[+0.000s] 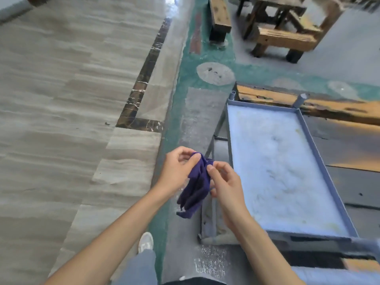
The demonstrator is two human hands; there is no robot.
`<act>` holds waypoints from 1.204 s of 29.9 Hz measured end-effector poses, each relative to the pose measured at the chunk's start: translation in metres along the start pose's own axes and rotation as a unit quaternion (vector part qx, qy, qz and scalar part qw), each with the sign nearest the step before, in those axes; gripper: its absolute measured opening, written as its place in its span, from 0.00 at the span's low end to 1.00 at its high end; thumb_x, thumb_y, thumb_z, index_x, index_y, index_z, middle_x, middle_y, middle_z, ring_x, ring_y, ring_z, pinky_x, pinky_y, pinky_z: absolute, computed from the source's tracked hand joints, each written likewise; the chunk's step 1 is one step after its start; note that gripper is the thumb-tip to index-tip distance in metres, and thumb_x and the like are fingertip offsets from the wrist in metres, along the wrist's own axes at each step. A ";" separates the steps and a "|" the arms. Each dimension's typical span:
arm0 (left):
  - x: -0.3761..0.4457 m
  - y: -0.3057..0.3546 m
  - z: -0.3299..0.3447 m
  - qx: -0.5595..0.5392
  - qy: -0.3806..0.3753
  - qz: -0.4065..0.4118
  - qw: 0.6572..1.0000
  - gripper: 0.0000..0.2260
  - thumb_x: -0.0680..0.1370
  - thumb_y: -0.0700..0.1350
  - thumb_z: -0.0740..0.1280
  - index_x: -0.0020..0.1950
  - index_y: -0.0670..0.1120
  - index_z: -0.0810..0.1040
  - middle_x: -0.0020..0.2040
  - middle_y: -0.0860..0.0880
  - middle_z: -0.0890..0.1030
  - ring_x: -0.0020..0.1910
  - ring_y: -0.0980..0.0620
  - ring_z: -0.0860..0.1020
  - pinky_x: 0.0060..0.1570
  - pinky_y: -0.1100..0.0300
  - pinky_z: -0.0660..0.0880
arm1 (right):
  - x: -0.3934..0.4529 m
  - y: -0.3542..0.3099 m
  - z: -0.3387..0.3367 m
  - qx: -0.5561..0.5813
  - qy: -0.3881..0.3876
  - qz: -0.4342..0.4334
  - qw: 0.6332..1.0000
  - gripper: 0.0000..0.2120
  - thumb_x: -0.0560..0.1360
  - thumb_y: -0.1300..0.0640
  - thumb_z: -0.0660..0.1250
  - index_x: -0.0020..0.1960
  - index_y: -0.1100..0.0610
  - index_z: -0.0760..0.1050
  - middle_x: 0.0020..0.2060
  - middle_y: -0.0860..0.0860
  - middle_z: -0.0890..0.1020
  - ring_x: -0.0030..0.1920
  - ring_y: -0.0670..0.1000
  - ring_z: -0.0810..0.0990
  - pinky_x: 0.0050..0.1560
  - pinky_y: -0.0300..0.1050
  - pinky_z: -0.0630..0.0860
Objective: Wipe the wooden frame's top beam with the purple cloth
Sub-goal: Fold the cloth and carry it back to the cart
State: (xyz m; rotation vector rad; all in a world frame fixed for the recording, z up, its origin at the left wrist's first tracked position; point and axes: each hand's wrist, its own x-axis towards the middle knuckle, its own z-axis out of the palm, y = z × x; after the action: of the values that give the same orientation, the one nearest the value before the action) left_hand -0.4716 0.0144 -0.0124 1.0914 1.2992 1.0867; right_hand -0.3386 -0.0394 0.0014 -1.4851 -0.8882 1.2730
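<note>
L hand [178, 169] fingers curl round the top edge of the purple cloth [195, 187], thumb and index pinching the upper fold; grip closed on fabric. R hand [225, 185] pinches the cloth's right edge near the top w/ thumb and fingertips, other fingers loosely curled, also closed on fabric. Cloth sits between the two hands, bunched, most of it hanging down below the fingers to a loose lower corner; it touches nothing else, held up in the air in front of the body.

Both forearms bare, coming in from bottom of view. Below the L arm: a white shoe [145, 242] and a jeans leg on the floor.

Just right of the hands, a grey-blue metal tray [327, 173] w/ raised rim, pale scuffed surface, on a metal stand. Past the tray's far end, a long worn wooden beam [320, 104] w/ orange-brown top runs off to the right; well apart from the cloth, not touching. Farther back, rough wooden benches [284, 39]. Left side: striped grey stone floor [61, 99] w/ a dark marble inlay strip [141, 87]; green painted band [185, 64] runs alongside it.
</note>
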 end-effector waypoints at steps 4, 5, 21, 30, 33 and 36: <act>0.048 0.014 0.009 -0.005 -0.122 -0.023 0.992 0.03 0.77 0.41 0.74 0.44 0.43 0.83 0.44 0.37 0.86 0.42 0.45 0.84 0.51 0.35 0.81 | 0.028 -0.015 0.022 0.007 0.123 -0.038 0.992 0.03 0.81 0.59 0.68 0.50 0.59 0.79 0.38 0.50 0.83 0.32 0.46 0.78 0.31 0.37 0.73; 0.051 0.021 0.012 -0.003 -0.147 -0.016 0.989 0.03 0.77 0.43 0.74 0.44 0.44 0.84 0.43 0.40 0.87 0.41 0.46 0.84 0.51 0.36 0.81 | 0.030 -0.020 0.025 0.006 0.147 -0.044 0.988 0.03 0.81 0.59 0.68 0.50 0.58 0.79 0.37 0.49 0.84 0.34 0.45 0.80 0.33 0.37 0.74; 0.134 0.057 0.100 0.044 -0.545 0.034 0.836 0.12 0.76 0.35 0.63 0.52 0.41 0.85 0.47 0.55 0.86 0.49 0.54 0.82 0.48 0.56 0.82 | 0.011 -0.076 -0.060 0.011 0.286 -0.049 0.957 0.11 0.76 0.64 0.71 0.35 0.56 0.80 0.31 0.50 0.80 0.35 0.47 0.78 0.41 0.40 0.75; 0.162 0.029 0.208 0.207 -0.782 0.100 0.579 0.26 0.79 0.38 0.67 0.74 0.57 0.71 0.72 0.58 0.74 0.69 0.55 0.74 0.67 0.53 0.75 | 0.018 -0.090 -0.104 0.063 0.257 -0.136 0.955 0.07 0.67 0.57 0.70 0.34 0.56 0.73 0.30 0.48 0.75 0.33 0.46 0.74 0.35 0.36 0.69; 0.165 0.029 0.238 0.148 -0.812 0.068 0.561 0.14 0.78 0.32 0.68 0.61 0.45 0.80 0.58 0.50 0.84 0.59 0.52 0.81 0.61 0.55 0.76 | 0.014 -0.091 -0.116 0.063 0.310 -0.127 0.940 0.06 0.67 0.56 0.70 0.33 0.52 0.74 0.31 0.49 0.73 0.34 0.50 0.69 0.35 0.40 0.65; 0.170 0.037 0.264 0.097 -0.815 0.005 0.571 0.09 0.76 0.30 0.71 0.49 0.44 0.80 0.43 0.52 0.84 0.44 0.57 0.81 0.50 0.63 0.76 | -0.004 -0.088 -0.125 0.080 0.403 -0.131 0.902 0.07 0.66 0.56 0.69 0.32 0.53 0.73 0.31 0.53 0.71 0.34 0.52 0.66 0.34 0.43 0.63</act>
State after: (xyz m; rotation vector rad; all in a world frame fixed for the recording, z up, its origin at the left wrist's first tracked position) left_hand -0.2088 0.1905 -0.0077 1.5307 -0.1830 -0.3626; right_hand -0.2121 -0.0439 0.0868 -1.5022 -0.3888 0.4292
